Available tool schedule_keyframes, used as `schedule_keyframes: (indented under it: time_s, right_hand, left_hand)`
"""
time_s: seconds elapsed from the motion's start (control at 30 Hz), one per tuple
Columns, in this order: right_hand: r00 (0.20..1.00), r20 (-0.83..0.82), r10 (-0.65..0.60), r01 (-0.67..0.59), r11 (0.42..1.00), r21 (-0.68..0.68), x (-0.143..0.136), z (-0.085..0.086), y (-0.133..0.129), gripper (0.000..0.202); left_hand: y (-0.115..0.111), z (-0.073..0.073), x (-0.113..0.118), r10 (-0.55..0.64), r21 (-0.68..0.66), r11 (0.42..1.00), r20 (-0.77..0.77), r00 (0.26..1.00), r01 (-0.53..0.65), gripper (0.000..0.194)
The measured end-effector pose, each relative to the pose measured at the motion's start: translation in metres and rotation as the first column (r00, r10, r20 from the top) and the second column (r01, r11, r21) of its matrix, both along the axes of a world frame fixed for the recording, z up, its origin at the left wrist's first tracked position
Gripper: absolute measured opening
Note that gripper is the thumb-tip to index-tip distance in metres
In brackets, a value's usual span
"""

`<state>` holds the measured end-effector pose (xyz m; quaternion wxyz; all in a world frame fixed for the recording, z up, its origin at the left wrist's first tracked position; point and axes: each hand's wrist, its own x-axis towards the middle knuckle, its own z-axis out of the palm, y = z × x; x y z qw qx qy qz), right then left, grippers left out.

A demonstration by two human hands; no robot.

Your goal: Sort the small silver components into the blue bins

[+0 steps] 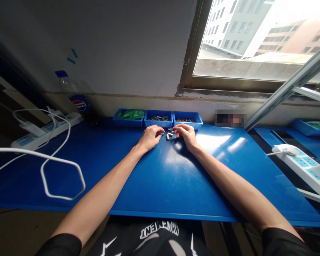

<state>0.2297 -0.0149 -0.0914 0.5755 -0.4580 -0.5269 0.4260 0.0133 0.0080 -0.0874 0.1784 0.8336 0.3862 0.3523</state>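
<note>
At frame centre, the left hand (150, 138) pinches a small metal piece (162, 133), fingertips nearly together; the right hand (186, 135) curls loosely, its hold unclear, beside loose metal pieces (168, 137) on the blue table (160, 188).

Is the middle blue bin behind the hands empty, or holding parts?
Not empty: small metallic-looking pieces lie inside the middle blue bin, visible behind its front wall.

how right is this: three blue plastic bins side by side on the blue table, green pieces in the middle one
Not the middle one: the head view shows the glossy green pieces in the left one of the three blue rectangular plastic bins, which stand side by side on the blue table.
</note>
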Motion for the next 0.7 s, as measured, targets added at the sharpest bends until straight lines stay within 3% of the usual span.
schedule_keyframes:
  time_s: [0.2,0.43,0.7]
  right_hand:
    - [0.999,0.03,0.012,-0.012,1.0,-0.01,-0.001,0.0038,-0.0019,0.016]
    - [0.999,0.017,0.032,-0.032,0.999,-0.006,-0.001,0.0024,-0.0011,0.018]
    - [0.999,0.029,0.044,-0.043,0.999,-0.014,0.0003,-0.0019,0.0019,0.018]
  left_hand:
    - [0.0003,-0.0008,0.0003,-0.035,-0.057,0.998,0.07,0.997,0.039,0.024]
    - [-0.0045,0.0061,0.0079,0.025,-0.214,0.976,0.328,0.944,0.048,0.019]
    - [0.0009,0.003,0.0075,0.104,-0.416,0.901,0.488,0.867,0.126,0.041]
